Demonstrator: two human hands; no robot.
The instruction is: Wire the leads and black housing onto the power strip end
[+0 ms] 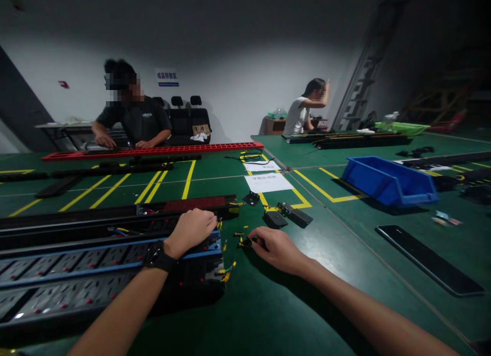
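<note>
My left hand (195, 228), with a black watch on its wrist, is closed over the end of a long blue-edged rail (126, 261). Its fingertips are partly hidden. Yellow-tipped wires (229, 270) stick out of the rail ends beside it. Just to the right, my right hand (274, 246) pinches a small black part (247, 242) at the table surface, thumb and index finger together. Tiny yellow and black pieces (238, 235) lie by those fingertips. Two black end pieces (275, 220) rest a little farther back.
A blue bin (387, 179) and a dark phone (427, 259) are on the green table at right. White paper labels (268, 182) lie near yellow tape lines. Across the table, one person works at a red slotted rail (153, 151); another sits farther right.
</note>
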